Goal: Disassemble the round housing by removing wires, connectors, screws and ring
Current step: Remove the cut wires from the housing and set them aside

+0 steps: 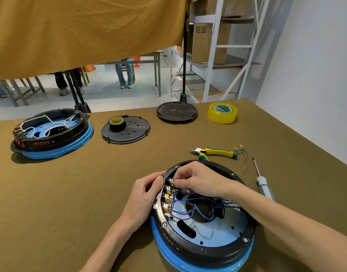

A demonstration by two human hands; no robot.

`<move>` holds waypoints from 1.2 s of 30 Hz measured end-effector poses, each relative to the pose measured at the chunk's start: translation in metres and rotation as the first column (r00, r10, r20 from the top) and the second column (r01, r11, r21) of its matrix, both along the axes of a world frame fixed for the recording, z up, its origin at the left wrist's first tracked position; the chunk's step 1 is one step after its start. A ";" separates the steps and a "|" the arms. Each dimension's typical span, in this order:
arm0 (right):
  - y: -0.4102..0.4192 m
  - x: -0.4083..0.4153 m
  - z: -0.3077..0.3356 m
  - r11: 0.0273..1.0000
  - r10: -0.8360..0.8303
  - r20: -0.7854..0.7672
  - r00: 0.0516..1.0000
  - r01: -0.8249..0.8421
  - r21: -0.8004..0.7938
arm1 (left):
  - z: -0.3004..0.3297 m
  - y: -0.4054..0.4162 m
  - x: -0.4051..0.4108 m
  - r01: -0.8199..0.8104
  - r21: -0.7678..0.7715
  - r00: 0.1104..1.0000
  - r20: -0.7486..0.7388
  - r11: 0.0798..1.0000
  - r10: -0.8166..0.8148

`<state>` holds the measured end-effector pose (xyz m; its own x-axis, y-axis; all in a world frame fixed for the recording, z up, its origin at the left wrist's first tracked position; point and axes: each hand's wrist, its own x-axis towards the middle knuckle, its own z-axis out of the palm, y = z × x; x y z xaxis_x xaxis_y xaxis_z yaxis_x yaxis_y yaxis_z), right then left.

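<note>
Olive-brown cloth covers the workbench (70, 193) where a person takes apart a round black housing on a blue base (203, 222), which sits at the near edge at about 5 o'clock. Both hands meet at its 10 o'clock rim. The left hand (144, 195) grips the outer wall there, thumb on top of the rim beside a curved metal ring segment (159, 203). The right hand (198, 180) reaches across from 3 o'clock, fingertips pinching at a row of brass spade connectors (168, 195) — exactly which terminal it holds cannot be told. Thin blue wires (190, 211) loop from those connectors toward the dark central opening, and silver screws (164, 224) stud the black rim.

Just beyond the housing at 1 o'clock lie yellow-and-green side cutters (214, 152), with a short blue wire carrying brass terminals (242, 151) beside the handles. A grey-handled screwdriver (262, 181) lies at 3 o'clock, close to the housing.

Farther back — at 12 o'clock — rests a round black ribbed cover (176, 111), with a roll of clear yellowish tape (222, 112) to its right. A perforated black plate (127, 132) at 11 o'clock carries a roll of black tape (117, 123). At 10 o'clock stands a second black-and-blue housing with white wires (51, 132). A mustard curtain (80, 32) hangs behind, white metal shelving with cardboard boxes (214, 46) at the far right.
</note>
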<state>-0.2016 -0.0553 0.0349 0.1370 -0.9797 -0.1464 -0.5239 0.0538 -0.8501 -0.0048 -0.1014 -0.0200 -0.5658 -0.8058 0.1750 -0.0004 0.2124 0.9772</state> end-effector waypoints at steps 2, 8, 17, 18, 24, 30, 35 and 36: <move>-0.001 0.000 0.000 1.000 -0.008 0.024 1.000 0.008 0.013 | 0.000 0.001 0.000 0.002 0.004 1.000 -0.003 1.000 -0.002; 0.000 0.002 -0.001 0.999 -0.025 0.062 0.998 0.022 0.040 | 0.003 0.000 0.000 0.010 -0.011 1.000 -0.010 1.000 -0.010; 0.005 -0.009 -0.003 0.998 -0.065 -0.019 0.998 0.065 -0.010 | 0.001 0.000 -0.004 -0.024 -0.004 1.000 -0.020 1.000 0.024; 0.005 -0.007 -0.003 0.998 -0.060 -0.047 0.997 0.059 -0.037 | 0.000 0.001 -0.004 -0.019 -0.001 1.000 -0.025 1.000 0.019; 0.009 -0.011 0.005 0.963 -0.144 -0.062 0.988 0.125 -0.237 | 0.002 -0.001 -0.002 -0.006 0.005 1.000 -0.012 1.000 0.006; 0.018 -0.030 0.028 0.900 -0.244 0.232 0.942 0.309 -0.309 | 0.000 -0.002 -0.002 -0.014 -0.012 1.000 -0.014 1.000 0.013; 0.019 -0.081 0.031 0.789 -0.508 0.313 0.802 0.580 -0.205 | 0.002 0.001 -0.002 -0.020 -0.009 1.000 -0.012 1.000 0.020; 0.017 -0.094 0.027 0.751 -0.576 0.261 0.775 0.627 -0.207 | 0.002 0.001 -0.002 -0.024 -0.008 1.000 -0.010 1.000 0.024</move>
<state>-0.2959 -0.0380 0.0617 -0.4972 -0.8618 0.1006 -0.3070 0.0663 -0.9494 -0.0067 -0.1003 -0.0179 -0.5442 -0.8179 0.1868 0.0043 0.2200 0.9755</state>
